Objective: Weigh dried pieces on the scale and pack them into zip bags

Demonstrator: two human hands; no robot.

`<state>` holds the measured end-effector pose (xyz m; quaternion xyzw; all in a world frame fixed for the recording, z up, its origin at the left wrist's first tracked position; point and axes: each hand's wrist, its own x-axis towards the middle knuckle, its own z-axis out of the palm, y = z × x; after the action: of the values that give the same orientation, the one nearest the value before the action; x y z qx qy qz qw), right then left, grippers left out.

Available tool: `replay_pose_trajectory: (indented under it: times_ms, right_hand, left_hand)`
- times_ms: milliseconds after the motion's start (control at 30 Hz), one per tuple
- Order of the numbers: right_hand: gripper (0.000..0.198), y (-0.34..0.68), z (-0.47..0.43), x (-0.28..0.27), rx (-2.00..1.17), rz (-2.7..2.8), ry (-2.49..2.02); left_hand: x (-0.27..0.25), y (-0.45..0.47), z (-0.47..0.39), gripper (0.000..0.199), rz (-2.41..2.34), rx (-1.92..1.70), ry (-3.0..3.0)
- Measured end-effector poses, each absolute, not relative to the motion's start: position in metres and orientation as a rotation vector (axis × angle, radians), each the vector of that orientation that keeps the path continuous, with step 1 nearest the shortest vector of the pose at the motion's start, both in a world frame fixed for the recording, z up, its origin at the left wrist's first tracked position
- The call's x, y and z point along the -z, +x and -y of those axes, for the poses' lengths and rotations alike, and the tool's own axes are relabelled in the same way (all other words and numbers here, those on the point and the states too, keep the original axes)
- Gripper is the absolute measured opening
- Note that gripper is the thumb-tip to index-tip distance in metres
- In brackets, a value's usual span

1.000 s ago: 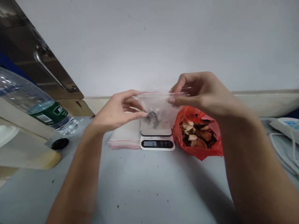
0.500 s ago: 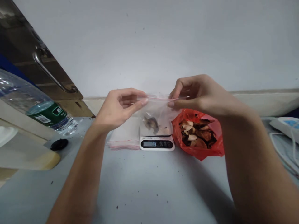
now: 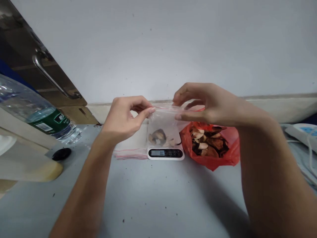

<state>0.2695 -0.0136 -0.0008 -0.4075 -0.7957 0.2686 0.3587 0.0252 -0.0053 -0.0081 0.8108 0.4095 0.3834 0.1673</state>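
A clear zip-lock bag with a few brown dried slices in it hangs over a small white digital scale, whose display reads 0.0. My left hand pinches the bag's upper left corner between thumb and fingers. At the upper right corner is my right hand, its thumb against the bag's front and its index finger lifted apart from the thumb. The bag covers most of the scale's plate. Right of the scale, an open red plastic bag holds many dried brown and cream slices.
A stack of zip-lock bags lies left of the scale. Farther left are a large water bottle, a black oval object and a translucent container. A white power strip with cables sits right. A wall stands behind.
The zip-lock bag has lowered slightly, and its slices show more clearly. My right hand's fingers have spread from their pinch on the bag's top edge; my left hand keeps its pinch.
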Motion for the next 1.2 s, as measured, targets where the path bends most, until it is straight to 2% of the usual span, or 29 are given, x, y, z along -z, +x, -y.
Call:
replay_pose_trajectory:
  times_ms: [300,467,1000,1200]
  right_hand:
    - [0.019,0.240,0.016,0.001,-0.524,2.151,-1.083]
    - [0.028,0.239,0.017,0.000,-0.591,2.114,-1.043]
    - [0.028,0.273,0.006,0.007,-0.665,1.947,-1.099]
    - [0.035,0.279,0.006,0.008,-0.685,1.922,-1.114]
  left_hand:
    - [0.012,0.034,0.009,0.021,-1.058,-1.088,2.400]
    - [0.008,0.031,0.011,0.018,-1.050,-1.041,2.510]
    - [0.001,0.015,0.007,0.016,-1.163,-1.006,2.514]
    - [0.002,0.012,0.007,0.016,-1.184,-0.981,2.533]
